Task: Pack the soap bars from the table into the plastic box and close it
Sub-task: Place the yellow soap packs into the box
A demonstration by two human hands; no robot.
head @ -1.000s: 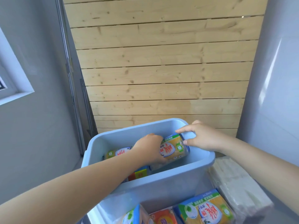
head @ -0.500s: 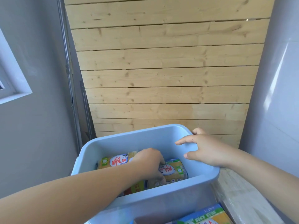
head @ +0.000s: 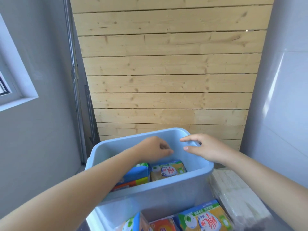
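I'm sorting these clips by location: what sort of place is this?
Probably a narrow corner of a home, perhaps a balcony or utility nook. A wall of bare wooden planks stands between grey walls, with a white-framed window on the left and a plastic box of soap packs.
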